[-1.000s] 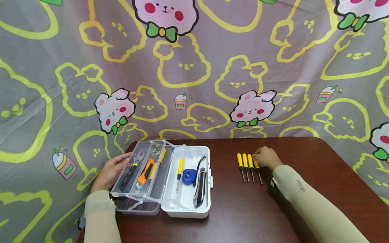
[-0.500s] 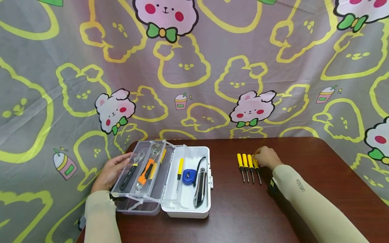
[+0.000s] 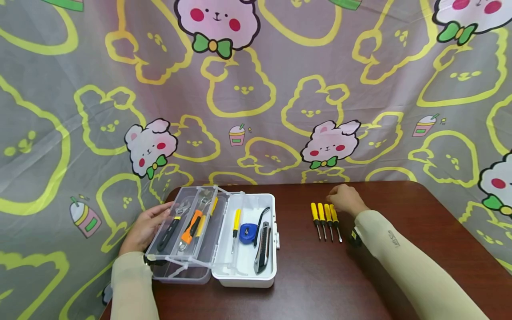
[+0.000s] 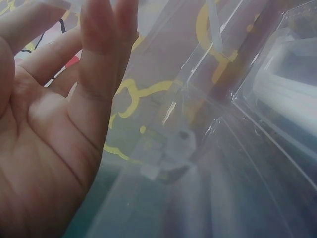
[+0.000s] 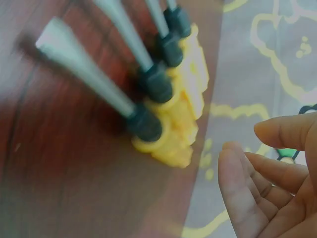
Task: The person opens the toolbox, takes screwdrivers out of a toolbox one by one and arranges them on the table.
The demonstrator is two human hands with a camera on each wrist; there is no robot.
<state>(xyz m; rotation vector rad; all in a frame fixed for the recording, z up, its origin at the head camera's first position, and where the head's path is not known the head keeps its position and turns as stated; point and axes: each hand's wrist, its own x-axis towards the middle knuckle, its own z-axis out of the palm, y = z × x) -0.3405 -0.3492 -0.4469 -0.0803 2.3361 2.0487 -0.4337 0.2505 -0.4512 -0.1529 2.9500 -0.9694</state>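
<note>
My left hand (image 3: 146, 226) rests at the outer left edge of the clear tray (image 3: 168, 257) of an opened toolbox, its fingers mostly straight in the left wrist view. The toolbox's white base (image 3: 244, 282) holds a yellow-handled screwdriver (image 3: 237, 220), a blue tape measure (image 3: 248, 233) and a grey-and-black utility knife (image 3: 262, 249). At the right, several yellow-handled screwdrivers (image 3: 328, 213) lie side by side, tips toward me. Just beyond their handles hovers my right hand (image 3: 347, 199). In the right wrist view, its thumb and fingers are apart with nothing between them.
Inside the clear tray lie a black-handled adjustable wrench (image 3: 170, 233) and an orange tool (image 3: 194, 224). A latch (image 3: 278, 240) juts from the base's right side. Behind the brown table (image 3: 312, 280) hangs a patterned cloth (image 3: 272, 98), which also runs along the left.
My right hand has drawn off the rightmost screwdriver's handle, moving slightly back and left. That screwdriver now lies closer to its neighbours. The left hand stays at the tray.
</note>
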